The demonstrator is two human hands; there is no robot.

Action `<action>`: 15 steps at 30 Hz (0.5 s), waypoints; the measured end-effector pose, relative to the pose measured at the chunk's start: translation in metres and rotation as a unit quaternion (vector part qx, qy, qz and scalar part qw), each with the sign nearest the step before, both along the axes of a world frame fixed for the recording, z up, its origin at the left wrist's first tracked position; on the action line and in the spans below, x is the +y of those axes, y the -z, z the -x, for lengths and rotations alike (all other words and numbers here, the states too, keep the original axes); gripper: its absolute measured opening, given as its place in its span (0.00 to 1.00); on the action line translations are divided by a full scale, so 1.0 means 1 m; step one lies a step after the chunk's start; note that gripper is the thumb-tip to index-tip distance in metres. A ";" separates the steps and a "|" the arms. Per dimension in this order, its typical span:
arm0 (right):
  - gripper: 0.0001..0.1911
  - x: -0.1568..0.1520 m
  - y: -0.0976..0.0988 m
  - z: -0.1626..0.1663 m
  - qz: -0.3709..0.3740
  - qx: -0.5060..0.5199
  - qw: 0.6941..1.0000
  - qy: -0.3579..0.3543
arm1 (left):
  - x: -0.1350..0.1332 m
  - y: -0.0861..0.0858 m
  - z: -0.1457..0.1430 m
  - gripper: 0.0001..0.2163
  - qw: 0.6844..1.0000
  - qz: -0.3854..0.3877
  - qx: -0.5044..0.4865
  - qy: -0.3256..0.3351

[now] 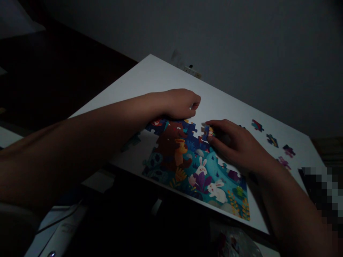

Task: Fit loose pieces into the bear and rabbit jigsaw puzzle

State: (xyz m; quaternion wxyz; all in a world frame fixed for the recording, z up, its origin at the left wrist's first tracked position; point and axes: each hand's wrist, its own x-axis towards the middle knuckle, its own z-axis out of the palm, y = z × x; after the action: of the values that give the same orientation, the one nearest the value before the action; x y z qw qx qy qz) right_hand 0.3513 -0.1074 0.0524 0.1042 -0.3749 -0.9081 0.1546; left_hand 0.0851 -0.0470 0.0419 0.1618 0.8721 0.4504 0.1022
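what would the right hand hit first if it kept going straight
The right hand would likely bring its held puzzle piece against the assembled jigsaw puzzle first, though the depth is unclear.

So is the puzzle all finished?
No, not finished: the puzzle has gaps along its top edge, and loose pieces lie on the white table.

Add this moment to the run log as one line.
left hand: curled at top edge of jigsaw puzzle | right hand: pinching puzzle piece | loose pieces: on white table

The right hand (pixel 235 142) partly hides the jigsaw piece (pixel 207 132) it pinches.
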 end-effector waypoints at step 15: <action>0.23 0.002 0.002 -0.002 -0.004 0.004 1.000 -0.009 | 0.003 0.001 0.003 0.16 1.000 0.013 -0.016 0.000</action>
State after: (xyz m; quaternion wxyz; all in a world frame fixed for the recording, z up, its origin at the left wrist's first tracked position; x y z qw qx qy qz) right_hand 0.3535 -0.1052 0.0499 0.1077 -0.3654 -0.9117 0.1536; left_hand 0.0820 -0.0438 0.0410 0.1806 0.8679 0.4495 0.1101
